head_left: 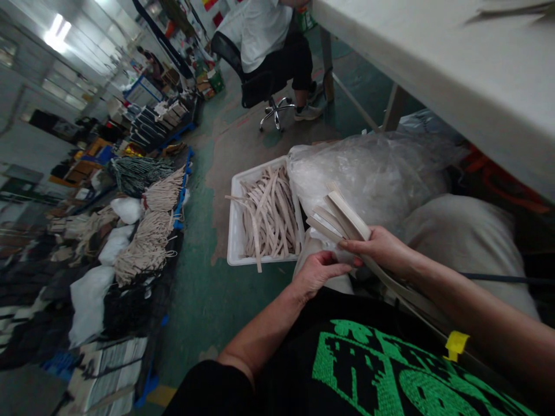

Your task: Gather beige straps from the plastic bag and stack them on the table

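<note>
My right hand [384,248] is closed round a bundle of flat beige strips [344,214], which look like fabric straps. Their ends fan out up and to the left, while long tails run back under my right forearm. Just below the bundle is my left hand [321,270], its fingers curled and the thumb pointing towards my right hand. Whatever may be between those fingers is too small to make out. Beyond both hands, a white plastic crate [233,231] holds many similar loose strips [273,214], a few hanging over its rim.
Clear plastic bags [368,167] and a pale stuffed sack [468,242] lie under the white table [433,63]. A seated person [269,40] is on an office chair [255,86]. Bundled cords [145,245] are stacked on pallets at left. A yellow tag [457,345] lies by my right forearm.
</note>
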{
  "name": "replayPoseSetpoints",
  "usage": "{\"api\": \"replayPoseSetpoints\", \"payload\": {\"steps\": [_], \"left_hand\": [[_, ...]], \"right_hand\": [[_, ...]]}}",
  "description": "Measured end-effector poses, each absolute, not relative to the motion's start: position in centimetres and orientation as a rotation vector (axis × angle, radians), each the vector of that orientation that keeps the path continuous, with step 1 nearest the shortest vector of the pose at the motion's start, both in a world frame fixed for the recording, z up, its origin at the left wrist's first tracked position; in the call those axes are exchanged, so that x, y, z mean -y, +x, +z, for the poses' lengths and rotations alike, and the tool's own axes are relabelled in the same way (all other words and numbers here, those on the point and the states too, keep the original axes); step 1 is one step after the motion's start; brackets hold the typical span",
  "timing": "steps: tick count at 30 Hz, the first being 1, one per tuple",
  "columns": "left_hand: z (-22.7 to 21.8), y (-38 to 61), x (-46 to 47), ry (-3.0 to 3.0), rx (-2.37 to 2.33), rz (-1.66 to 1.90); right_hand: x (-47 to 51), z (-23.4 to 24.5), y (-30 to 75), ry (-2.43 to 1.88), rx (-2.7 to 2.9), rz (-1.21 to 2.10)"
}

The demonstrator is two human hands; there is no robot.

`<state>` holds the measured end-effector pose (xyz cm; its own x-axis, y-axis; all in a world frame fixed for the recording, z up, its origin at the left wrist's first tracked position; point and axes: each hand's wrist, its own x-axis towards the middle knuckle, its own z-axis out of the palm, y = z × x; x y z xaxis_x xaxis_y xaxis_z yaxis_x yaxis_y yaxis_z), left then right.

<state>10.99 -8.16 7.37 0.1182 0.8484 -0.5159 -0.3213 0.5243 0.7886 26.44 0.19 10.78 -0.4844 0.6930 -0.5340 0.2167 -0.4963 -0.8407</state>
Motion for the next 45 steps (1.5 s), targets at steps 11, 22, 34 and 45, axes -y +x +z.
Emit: {"api": "replayPoseSetpoints", "payload": {"steps": [11, 22, 34, 45], "left_hand": [[7.3, 11.8, 8.2, 0.386, -1.074, 0.98], [6.6, 11.8, 9.0, 0.492, -1.073, 0.698], [7.4, 11.5, 8.3, 0.479, -1.177, 0.881], [8.1, 7.8, 4.4, 0.124, -1.181, 1.419]], "right_hand": [[-0.1, 10.6, 26.2, -1.432, 1.34, 2.013], [0.0, 9.9, 26.5, -1.46, 1.383, 1.955], [-0.4, 12.0, 27.5, -1.525, 1.326, 1.894], [0.9, 10.4, 29.7, -1.398, 1.659, 1.748]]}}
